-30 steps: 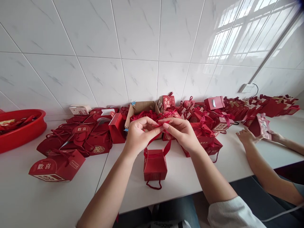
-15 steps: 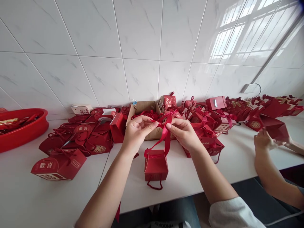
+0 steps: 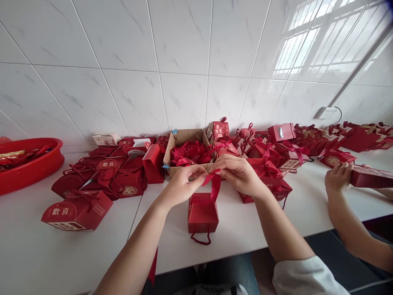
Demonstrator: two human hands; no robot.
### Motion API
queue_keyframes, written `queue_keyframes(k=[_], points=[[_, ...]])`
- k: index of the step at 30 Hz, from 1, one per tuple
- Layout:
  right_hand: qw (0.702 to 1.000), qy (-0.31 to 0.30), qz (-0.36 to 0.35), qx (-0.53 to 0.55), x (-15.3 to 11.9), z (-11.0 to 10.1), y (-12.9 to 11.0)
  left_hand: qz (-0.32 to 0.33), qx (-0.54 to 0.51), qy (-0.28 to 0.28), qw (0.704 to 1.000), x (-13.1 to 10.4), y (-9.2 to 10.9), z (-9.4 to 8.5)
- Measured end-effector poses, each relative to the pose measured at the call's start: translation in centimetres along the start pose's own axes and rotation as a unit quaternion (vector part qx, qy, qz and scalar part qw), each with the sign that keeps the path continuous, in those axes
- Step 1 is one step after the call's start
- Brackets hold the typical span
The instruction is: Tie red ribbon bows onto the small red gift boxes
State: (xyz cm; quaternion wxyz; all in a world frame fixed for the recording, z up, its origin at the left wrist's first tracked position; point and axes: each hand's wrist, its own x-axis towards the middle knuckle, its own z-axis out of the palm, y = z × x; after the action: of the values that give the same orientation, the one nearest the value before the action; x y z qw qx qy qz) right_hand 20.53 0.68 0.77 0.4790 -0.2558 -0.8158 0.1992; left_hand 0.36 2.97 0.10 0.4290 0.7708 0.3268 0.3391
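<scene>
Pinched between the fingertips of my left hand [image 3: 186,184] and my right hand [image 3: 236,174] is a red satin ribbon [image 3: 215,189]. Both hands are closed and nearly meet above a small red gift box [image 3: 202,213]. The ribbon hangs down in a loop towards the box's far side. That box stands upright on the white table, with a twisted red cord handle [image 3: 201,241] drooping on the near side. Behind my hands is an open cardboard box [image 3: 168,157] of red ribbons [image 3: 193,152]. My fingers hide part of the ribbon.
Red gift boxes [image 3: 130,182] are piled at left, with more ribboned boxes [image 3: 264,164] at right. A red plastic basin [image 3: 33,174] stands far left. At the right edge, a co-worker's hand [image 3: 337,178] holds a red box [image 3: 370,176]. A power strip [image 3: 327,112] is by the tiled wall.
My hands have come slightly lower and closer together, and the spread ribbon is now gathered between the fingertips. The co-worker has turned and lowered the box at the right.
</scene>
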Motion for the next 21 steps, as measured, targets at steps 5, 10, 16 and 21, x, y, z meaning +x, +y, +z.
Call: queue_keyframes(k=[5,10,16,21], points=[[0.992,-0.053,-0.035,-0.108,0.0,-0.7,-0.5,-0.017,-0.047,0.009,0.999,-0.1,-0.1,-0.4],[0.99,0.053,-0.022,-0.131,0.5,-0.5,-0.4,0.017,-0.012,-0.085,0.996,-0.5,-0.1,0.3],[0.995,0.002,-0.028,-0.1,0.2,-0.9,0.0,-0.032,0.018,0.001,0.999,0.1,-1.2,1.1],[0.987,-0.118,-0.026,-0.103,-0.1,-1.1,-0.5,-0.042,-0.058,0.073,0.995,0.3,-1.7,0.5]])
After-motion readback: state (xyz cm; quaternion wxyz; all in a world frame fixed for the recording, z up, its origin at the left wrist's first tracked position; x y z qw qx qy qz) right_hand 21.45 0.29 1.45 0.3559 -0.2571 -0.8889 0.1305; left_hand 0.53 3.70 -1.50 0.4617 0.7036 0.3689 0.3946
